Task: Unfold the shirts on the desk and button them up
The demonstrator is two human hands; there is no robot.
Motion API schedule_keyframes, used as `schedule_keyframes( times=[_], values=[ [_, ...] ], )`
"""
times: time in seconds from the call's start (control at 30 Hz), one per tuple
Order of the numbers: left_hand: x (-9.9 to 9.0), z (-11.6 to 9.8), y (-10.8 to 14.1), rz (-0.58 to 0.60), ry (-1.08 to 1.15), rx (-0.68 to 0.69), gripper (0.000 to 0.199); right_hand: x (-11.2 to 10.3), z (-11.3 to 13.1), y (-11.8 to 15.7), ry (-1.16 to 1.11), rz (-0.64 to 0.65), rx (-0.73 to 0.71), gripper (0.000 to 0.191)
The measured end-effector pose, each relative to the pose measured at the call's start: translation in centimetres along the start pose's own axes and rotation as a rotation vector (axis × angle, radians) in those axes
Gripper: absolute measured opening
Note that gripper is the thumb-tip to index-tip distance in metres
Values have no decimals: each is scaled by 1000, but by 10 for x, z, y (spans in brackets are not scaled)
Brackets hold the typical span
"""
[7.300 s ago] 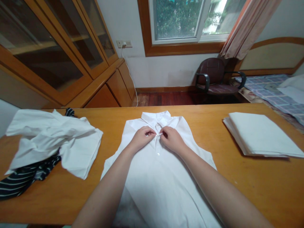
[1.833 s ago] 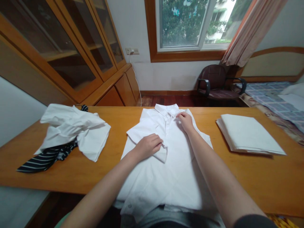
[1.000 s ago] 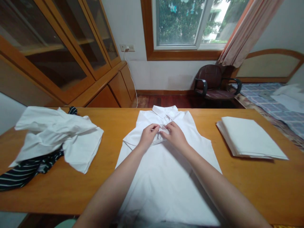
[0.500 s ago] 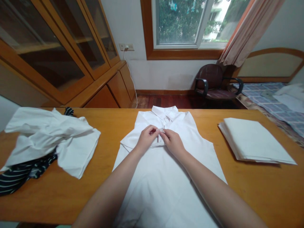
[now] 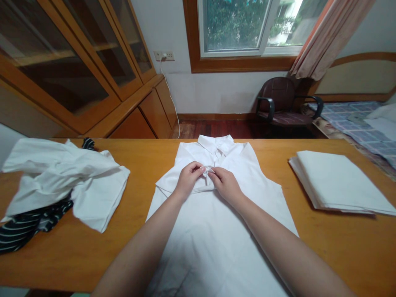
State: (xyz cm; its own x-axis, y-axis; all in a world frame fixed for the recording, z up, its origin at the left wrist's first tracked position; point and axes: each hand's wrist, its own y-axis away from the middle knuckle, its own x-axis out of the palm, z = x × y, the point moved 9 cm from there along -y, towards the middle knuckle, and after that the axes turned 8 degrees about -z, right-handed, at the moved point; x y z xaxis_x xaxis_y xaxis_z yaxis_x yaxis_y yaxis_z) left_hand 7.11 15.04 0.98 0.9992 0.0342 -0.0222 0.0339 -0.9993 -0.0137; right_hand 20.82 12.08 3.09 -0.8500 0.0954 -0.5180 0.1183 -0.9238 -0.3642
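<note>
A white collared shirt [image 5: 198, 231] lies spread face up on the wooden table, its collar [image 5: 215, 143] at the far edge. Over its chest, my left hand [image 5: 189, 177] pinches the front fabric between thumb and fingers. My right hand [image 5: 225, 180] pinches the same front strip just to the right, a small gap from the left. Between the fingertips the cloth is lifted and bunched. Any button there is too small to make out. The shirt's lower end runs out of view beneath my forearms.
On the left of the table [image 5: 139, 255] lies a crumpled white garment [image 5: 93, 181] over a black striped cloth [image 5: 18, 231]. A folded white stack [image 5: 343, 181] rests at the right. Beyond are a cabinet [image 5: 123, 111], a chair [image 5: 281, 103] and a bed [image 5: 355, 119].
My fingertips have moved slightly apart, with the pinched cloth now stretched between them. The camera view has shifted a little; the shirt lies in the same place.
</note>
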Motion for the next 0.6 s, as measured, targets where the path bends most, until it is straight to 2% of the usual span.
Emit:
schedule_keyframes(
  times=[0.13,0.4,0.6],
  values=[
    [-1,0,-1,0,-21,13,20,-1,3,0,-15,4,-17,19],
    [5,-15,4,65,-195,181,19,0,7,2,-3,16,-40,19],
    [4,-14,3,65,-201,169,21,1,7,3,12,22,-54,18]
  ],
)
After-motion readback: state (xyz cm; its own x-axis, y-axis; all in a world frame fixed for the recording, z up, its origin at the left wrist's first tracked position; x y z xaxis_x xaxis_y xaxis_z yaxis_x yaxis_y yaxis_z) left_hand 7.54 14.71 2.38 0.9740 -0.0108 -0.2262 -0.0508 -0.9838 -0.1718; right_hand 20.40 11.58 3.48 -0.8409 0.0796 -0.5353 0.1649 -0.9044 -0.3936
